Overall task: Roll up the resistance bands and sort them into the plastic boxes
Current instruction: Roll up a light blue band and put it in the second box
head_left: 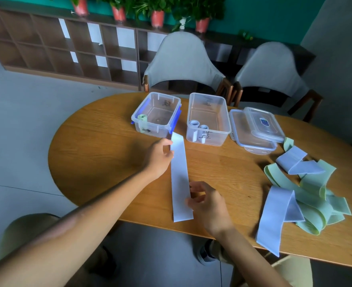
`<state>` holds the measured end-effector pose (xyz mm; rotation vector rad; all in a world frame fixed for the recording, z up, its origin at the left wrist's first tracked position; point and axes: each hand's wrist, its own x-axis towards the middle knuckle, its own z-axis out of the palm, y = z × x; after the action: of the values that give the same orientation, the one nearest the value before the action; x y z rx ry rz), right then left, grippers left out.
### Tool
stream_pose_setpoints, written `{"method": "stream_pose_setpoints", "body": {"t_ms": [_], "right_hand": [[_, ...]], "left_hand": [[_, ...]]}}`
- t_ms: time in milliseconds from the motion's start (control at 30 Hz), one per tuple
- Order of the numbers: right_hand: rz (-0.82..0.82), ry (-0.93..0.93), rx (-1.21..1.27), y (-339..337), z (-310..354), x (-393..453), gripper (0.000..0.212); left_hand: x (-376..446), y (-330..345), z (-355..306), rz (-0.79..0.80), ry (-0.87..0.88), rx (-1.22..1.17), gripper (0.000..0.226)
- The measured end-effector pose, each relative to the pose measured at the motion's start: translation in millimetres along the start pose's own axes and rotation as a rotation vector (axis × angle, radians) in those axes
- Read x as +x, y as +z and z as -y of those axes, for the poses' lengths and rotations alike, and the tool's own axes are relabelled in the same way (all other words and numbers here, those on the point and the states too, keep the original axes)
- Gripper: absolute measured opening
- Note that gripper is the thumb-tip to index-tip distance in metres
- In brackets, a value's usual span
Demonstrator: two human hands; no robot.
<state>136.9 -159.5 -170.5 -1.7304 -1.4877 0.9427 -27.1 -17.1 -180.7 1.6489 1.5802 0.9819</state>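
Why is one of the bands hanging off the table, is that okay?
A blue band from the loose pile droops over the table's near edge, so it might slip off. The two lids are stacked crookedly. The rest looks tidy.

**Kid:** What can you see of the person?

**Friend:** Two arms and two hands. The left hand [160,156] and the right hand [207,201] are both bare. No gloves, no rings, no watch.

**Kid:** Any sleeves?

**Friend:** None show. The left arm [71,230] is bare all the way to the edge of the picture. The right arm [247,255] is bare too.

**Kid:** What about the legs?

**Friend:** Greenish-tan trousers [29,228] cover the left knee. The cloth looks plain. Lower down is a dark shoe [205,256], but it is too blurry to tell more.
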Motion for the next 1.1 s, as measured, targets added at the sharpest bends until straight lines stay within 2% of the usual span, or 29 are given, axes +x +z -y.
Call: {"method": "stream_pose_setpoints", "body": {"t_ms": [133,500,700,833,933,1100], "right_hand": [[-0.038,-0.067,-0.072,2.6,-3.2,-6.8,0.029],[-0.190,0.003,0.016,21.4,-15.2,-21.2,0.027],[-0.240,-0.156,-0.109,19.4,-15.2,-29.0,0.017],[-0.149,-0.343,-0.221,9.3,-19.5,-37.1,0.016],[-0.032,-0.462,-0.320,3.7,-28.0,-44.1,0.015],[0.021,-0.495,-0.332,-0.7,-33.9,-46.5,0.012]], "left_hand": [[-43.5,-15.4,9.2,0.028,0.044,0.029,0.024],[-108.8,-18.0,20.0,0.167,0.088,-0.094,0.024],[-122.5,-19.2,22.7,0.195,0.170,-0.054,0.019],[-138.4,-24.8,23.2,0.205,0.369,0.042,0.008],[-148.6,-27.3,24.3,0.219,0.441,0.091,0.011],[-155.4,-26.6,29.5,0.246,0.511,0.188,0.011]]}}
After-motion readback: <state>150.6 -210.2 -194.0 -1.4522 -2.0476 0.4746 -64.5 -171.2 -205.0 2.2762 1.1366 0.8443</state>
